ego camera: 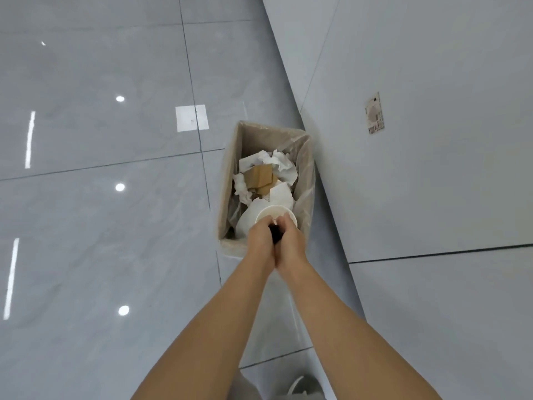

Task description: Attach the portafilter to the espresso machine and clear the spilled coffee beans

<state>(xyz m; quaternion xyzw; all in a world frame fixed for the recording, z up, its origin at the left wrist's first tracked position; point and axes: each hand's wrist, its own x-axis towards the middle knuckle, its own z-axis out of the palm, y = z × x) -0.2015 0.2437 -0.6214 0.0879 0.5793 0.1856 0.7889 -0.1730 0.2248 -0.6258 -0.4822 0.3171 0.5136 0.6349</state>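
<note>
My left hand [259,241] and my right hand [293,241] are pressed side by side, cupped round a dark clump of coffee beans [276,234] that shows in the gap between them. Both hands hover over the near end of a beige waste bin [227,174] lined with a clear bag. Crumpled white paper, brown cardboard and a white paper cup [274,212] lie inside the bin, the cup right under my fingertips. Neither the espresso machine nor the portafilter is in view.
The bin stands on a glossy grey tiled floor [101,197] against a white panel wall [418,168] on the right, which bears a small sticker [374,114]. A white square [191,117] marks the floor beyond the bin. A white rounded object [302,385] shows at the bottom edge.
</note>
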